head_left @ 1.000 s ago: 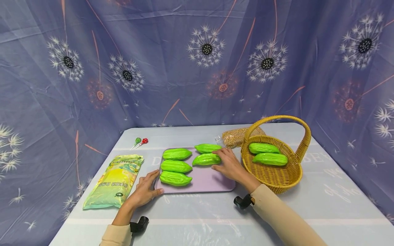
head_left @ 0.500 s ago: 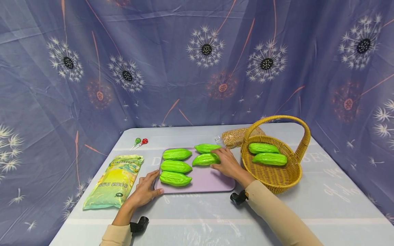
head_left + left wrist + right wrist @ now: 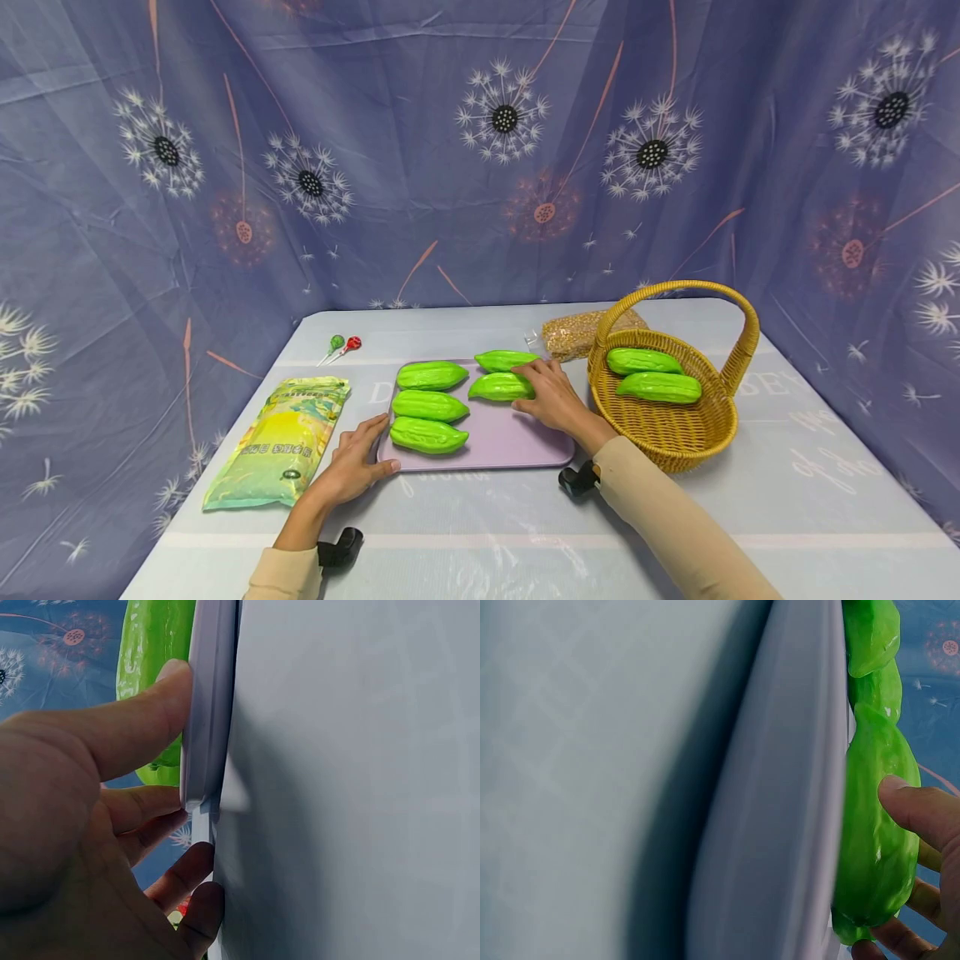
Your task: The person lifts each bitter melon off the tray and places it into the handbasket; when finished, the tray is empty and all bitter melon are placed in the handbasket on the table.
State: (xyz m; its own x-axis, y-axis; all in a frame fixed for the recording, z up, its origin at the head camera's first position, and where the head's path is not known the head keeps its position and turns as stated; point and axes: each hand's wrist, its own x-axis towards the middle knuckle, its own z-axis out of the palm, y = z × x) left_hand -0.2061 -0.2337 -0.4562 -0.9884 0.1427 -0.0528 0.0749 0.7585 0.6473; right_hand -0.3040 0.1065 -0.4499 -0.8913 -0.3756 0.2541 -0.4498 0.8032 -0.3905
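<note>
On the lilac tray point(image 3: 510, 442), a green gourd point(image 3: 497, 387) lies with its right end gripped by the right hand point(image 3: 555, 398); the relaxed left hand point(image 3: 352, 462) touches the tray's near-left corner.

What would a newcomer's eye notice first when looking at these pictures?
Most likely the bright green vegetables: five on the purple tray in the middle, one of them gripped by the right hand, and two more in the yellow basket on the right. Next, perhaps, the blue flowered curtain, which hangs behind the table and fills the upper head view.
</note>
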